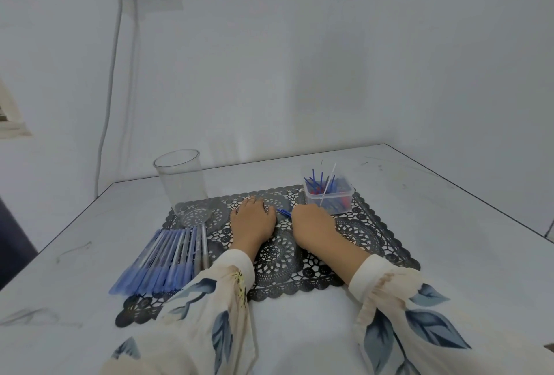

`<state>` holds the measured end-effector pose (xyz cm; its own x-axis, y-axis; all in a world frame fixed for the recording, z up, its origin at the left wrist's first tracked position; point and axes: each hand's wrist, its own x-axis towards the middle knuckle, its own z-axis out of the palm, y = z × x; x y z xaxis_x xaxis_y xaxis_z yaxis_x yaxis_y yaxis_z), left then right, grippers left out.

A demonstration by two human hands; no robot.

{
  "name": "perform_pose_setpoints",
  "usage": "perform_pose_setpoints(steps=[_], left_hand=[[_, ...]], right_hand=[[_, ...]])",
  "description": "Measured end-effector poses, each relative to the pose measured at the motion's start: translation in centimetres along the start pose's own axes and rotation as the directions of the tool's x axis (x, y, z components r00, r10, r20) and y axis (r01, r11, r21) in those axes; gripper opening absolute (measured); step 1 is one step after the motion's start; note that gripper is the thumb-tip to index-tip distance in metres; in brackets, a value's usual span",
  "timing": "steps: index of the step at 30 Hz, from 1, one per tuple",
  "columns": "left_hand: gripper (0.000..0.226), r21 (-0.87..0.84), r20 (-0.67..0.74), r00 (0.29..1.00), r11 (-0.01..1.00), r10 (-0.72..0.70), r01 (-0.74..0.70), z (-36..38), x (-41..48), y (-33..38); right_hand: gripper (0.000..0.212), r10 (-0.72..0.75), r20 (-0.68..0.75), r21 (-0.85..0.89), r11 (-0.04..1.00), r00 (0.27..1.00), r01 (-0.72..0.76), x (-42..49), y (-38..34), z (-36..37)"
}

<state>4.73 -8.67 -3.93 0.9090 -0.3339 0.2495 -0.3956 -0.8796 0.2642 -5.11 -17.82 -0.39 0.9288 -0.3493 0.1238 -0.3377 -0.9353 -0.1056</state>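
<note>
My left hand (253,217) rests palm down on the dark lace placemat (364,232), its fingers curled under. My right hand (311,221) lies beside it, fingers curled round a thin blue pen refill (284,212) whose end sticks out to the left between the two hands. A row of several blue-capped pens (168,257) lies on the mat's left side. Behind them stands a clear, empty plastic cup (181,182). A small clear tub (328,194) at the mat's back right holds several blue and red refills and one white one.
The mat lies on a white table (449,224) pushed against a white wall. A cable (109,90) hangs down from a wall socket at the upper left. The table's right edge runs diagonally past the tub.
</note>
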Motion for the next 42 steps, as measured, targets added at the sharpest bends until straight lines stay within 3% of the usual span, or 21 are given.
perform_pose_setpoints(steps=[9,15,20,22,26,28,31,35,38,42], left_hand=[[0.049,-0.001,-0.005,1.0,1.0,0.002,-0.002,-0.2,-0.1,0.1],[0.048,-0.01,0.005,1.0,1.0,-0.003,0.003,-0.1,-0.1,0.0],[0.046,-0.017,-0.011,1.0,1.0,0.0,0.0,-0.1,0.0,0.0],[0.046,-0.016,-0.009,1.0,1.0,0.0,0.0,-0.1,0.0,0.0],[0.048,-0.013,-0.007,1.0,1.0,-0.001,0.001,-0.1,0.0,0.0],[0.049,-0.019,-0.004,1.0,1.0,-0.002,0.002,-0.1,0.0,0.0],[0.05,-0.023,0.004,1.0,1.0,0.0,0.0,-0.2,-0.1,0.0],[0.05,-0.034,-0.002,1.0,0.999,0.001,-0.001,-0.2,0.0,0.0],[0.051,-0.029,0.0,1.0,1.0,-0.005,0.005,0.0,0.1,0.0],[0.05,-0.02,-0.001,1.0,1.0,-0.008,0.008,0.1,0.2,-0.1]], right_hand=[[0.04,-0.026,0.039,-0.156,0.987,0.999,0.031,-0.4,-0.2,0.6],[0.041,0.017,0.003,0.009,1.0,1.0,-0.017,-0.8,-0.5,0.7],[0.039,-0.089,-0.068,0.198,0.975,0.994,0.101,-0.3,-0.8,-0.7],[0.031,-0.076,-0.075,0.428,0.898,0.994,0.101,-0.2,-0.8,-2.0],[0.023,0.017,-0.26,0.812,0.546,0.965,0.209,0.7,-0.6,-3.7],[0.033,0.126,-0.372,0.875,0.379,0.92,0.302,1.6,-0.2,-4.7],[0.04,0.303,-0.453,0.887,0.242,0.838,0.392,3.2,1.0,-6.2],[0.037,0.497,-0.34,0.939,0.128,0.798,0.32,6.0,2.6,-7.0],[0.034,0.494,-0.243,0.968,0.171,0.835,0.181,7.6,3.7,-6.5],[0.022,0.413,-0.128,0.918,0.394,0.902,-0.05,9.3,5.1,-4.7]])
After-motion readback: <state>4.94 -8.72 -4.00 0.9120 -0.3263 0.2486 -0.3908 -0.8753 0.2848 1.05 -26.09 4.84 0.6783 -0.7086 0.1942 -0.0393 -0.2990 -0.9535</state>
